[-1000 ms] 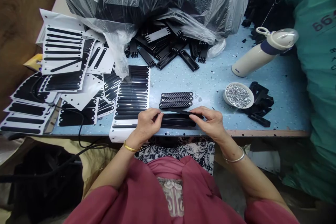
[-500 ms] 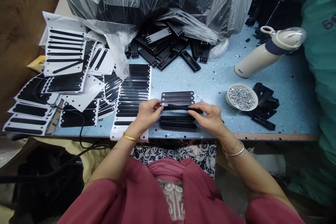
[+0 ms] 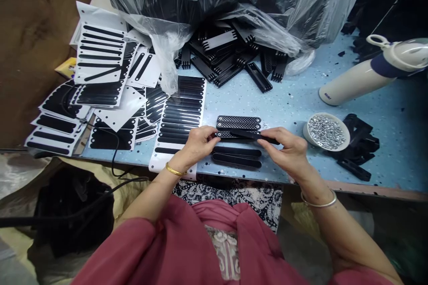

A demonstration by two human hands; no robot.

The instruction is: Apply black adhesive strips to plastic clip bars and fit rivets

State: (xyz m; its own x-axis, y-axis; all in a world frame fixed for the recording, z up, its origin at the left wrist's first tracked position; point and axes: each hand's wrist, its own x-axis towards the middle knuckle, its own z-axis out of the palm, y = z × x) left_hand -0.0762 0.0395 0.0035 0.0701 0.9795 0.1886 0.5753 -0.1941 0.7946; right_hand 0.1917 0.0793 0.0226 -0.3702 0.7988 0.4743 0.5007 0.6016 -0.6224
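My right hand pinches the right end of a slim black strip, which lies slightly aslant over a patterned black bar. Thumb and fingertips of my left hand close on that bar's left end. Directly behind it lie more patterned bars with small metal rings at their ends. Two smooth black bars rest in front, between my hands. Left of them is a white sheet carrying rows of black strips.
Strip sheets pile up at the left beside a dark cable. Black slotted parts heap under plastic wrap at the back. To the right are a bowl of small metal rings, black pieces and a bottle.
The strip's left end has come away from my left fingers and shifted right with my right hand. The view has turned a little, so the table appears tilted and shifted right.
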